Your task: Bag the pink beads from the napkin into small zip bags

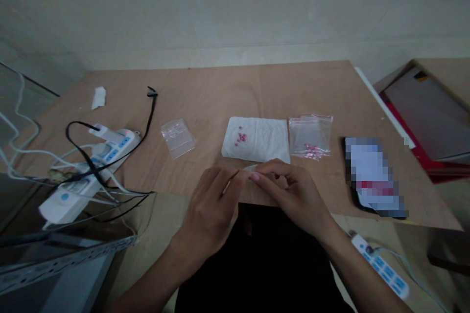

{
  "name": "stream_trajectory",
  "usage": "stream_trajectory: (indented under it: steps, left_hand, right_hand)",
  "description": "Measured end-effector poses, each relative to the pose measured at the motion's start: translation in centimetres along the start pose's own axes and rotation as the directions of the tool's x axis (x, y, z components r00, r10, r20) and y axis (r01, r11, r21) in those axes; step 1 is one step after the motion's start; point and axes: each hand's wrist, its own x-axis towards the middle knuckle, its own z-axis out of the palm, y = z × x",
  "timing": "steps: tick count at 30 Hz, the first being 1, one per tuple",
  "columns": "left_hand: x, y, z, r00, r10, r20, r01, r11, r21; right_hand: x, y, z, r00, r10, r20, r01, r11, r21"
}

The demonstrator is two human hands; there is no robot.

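My left hand point(213, 205) and my right hand point(293, 195) meet at the near edge of the wooden table point(235, 88), fingertips together on a small clear plastic bag point(252, 169). My left hand also pinches a thin stick point(230, 182). Just beyond them lies a white tissue point(264, 142) with several small pink beads point(240, 138) on it. To its right is a clear zip bag point(310, 134) with pink beads inside. An empty clear zip bag point(177, 138) lies to the left.
A phone point(372, 176) lies at the right of the table. White power strips point(91, 166) with black and white cables fill the left side. A crumpled tissue point(98, 97) sits far left. Another power strip point(382, 266) lies on the floor. A red and grey object point(429, 117) stands at right.
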Motion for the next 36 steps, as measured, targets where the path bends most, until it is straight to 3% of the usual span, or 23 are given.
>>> stream_trajectory:
  steps: [10,16,19,21,24,26,30,33,34,36]
  left_hand:
    - [-0.5,-0.4,-0.6,0.998,0.067,-0.02,-0.066,0.997,0.043]
    - [-0.6,-0.7,-0.8,0.995,0.096,-0.035,-0.095,0.995,0.032]
    - [-0.6,-0.7,-1.2,1.0,-0.004,-0.003,0.004,0.997,-0.081]
    - [-0.5,-0.6,-1.6,0.988,-0.118,0.101,0.135,0.973,-0.187]
    - [-0.4,-0.5,-2.0,0.94,-0.17,0.296,0.255,0.927,-0.277]
    - [-0.5,-0.5,-1.8,0.916,-0.142,0.376,0.276,0.902,-0.331]
    - [-1.1,-0.6,-1.1,0.885,-0.157,0.438,0.352,0.84,-0.412]
    - [-1.5,-0.8,-0.9,0.868,-0.231,0.438,0.431,0.79,-0.436]
    - [-1.6,-0.8,-0.8,0.864,-0.27,0.424,0.456,0.776,-0.435]
    - [-1.8,-0.9,-0.8,0.859,-0.356,0.369,0.496,0.76,-0.421]
  right_hand:
    - [-0.6,0.8,1.2,0.995,0.103,-0.011,-0.1,0.979,0.179]
    - [-0.3,0.4,1.1,0.983,0.121,0.137,-0.142,0.977,0.157]
    - [-0.5,0.4,0.8,0.996,0.019,0.085,-0.023,0.998,0.056]
    - [-0.7,0.3,0.5,0.984,-0.156,0.088,0.161,0.985,-0.055]
    - [-1.2,-0.3,0.3,0.88,-0.432,0.198,0.468,0.859,-0.206]
    - [-1.4,-0.8,0.3,0.813,-0.517,0.268,0.58,0.762,-0.289]
    - [-1.9,-1.6,0.4,0.751,-0.563,0.346,0.66,0.652,-0.373]
    - [-1.6,-1.5,0.0,0.735,-0.566,0.373,0.674,0.669,-0.314]
    - [-1.2,-1.2,-0.2,0.742,-0.567,0.358,0.664,0.695,-0.275]
    - [0.4,0.0,-0.7,0.805,-0.534,0.257,0.589,0.768,-0.252]
